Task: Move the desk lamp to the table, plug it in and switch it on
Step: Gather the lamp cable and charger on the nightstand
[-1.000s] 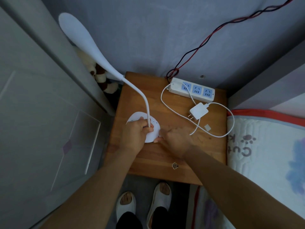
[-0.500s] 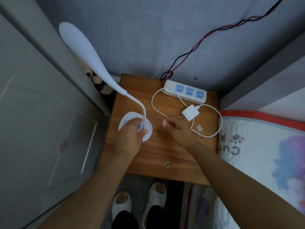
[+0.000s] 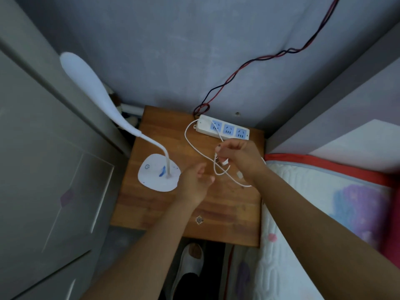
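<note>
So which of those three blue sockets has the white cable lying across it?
The leftmost blue socket on the power strip; the white cable crosses it, while the other two are uncovered.

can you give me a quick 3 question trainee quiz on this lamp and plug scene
1. True or false: the desk lamp stands on the wooden table.
2. Which hand holds the white adapter and its cable? A) left hand B) right hand C) neither
3. Fill in: the power strip at the back of the table shows ___ blue sockets.

Key
1. True: its round base sits flat on the table's left part.
2. B: the right hand has a grip on it, lifted over the table; the left hand is open and empty beside the lamp base.
3. Three, all with nothing plugged into them.
</note>
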Tool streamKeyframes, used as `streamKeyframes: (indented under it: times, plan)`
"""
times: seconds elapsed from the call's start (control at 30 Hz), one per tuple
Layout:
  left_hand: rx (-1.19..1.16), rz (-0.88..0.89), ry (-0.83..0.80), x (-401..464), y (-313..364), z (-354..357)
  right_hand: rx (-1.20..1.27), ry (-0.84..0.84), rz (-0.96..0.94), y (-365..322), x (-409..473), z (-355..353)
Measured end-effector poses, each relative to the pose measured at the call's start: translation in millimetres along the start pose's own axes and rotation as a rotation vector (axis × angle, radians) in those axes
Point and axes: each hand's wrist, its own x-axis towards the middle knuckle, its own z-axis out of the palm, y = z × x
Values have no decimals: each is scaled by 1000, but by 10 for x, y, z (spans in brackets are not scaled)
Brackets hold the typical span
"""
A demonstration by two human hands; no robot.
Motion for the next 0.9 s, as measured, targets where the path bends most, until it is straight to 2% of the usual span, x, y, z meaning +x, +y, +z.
streamKeyframes:
  times: [0.2,0.3,0.37,0.47,0.5,0.57,0.67,0.8,0.9]
  plan:
    - [-82,66,38,228,105,184,54,-106,65,23,119,-195]
    - [-60,41,77,281,85,213,-17,2,29,136,233,-372]
    - [-67,22,106,310,63,223,-329,130,-56,275,334,-508]
    - [-94,-22,130,371,20,228,-966,175,-93,483,464,-637]
    - [-116,-49,131,396,14,237,-1101,176,-73,539,502,-661]
    - [-176,-99,120,430,26,256,-1203,172,-7,625,573,-690]
    - [-286,-170,88,472,62,291,-1049,116,58,632,657,-727]
    - [-399,-288,67,520,113,316,-468,37,43,519,608,-758]
    - [-497,-378,44,576,214,329,-220,2,-57,373,447,-703]
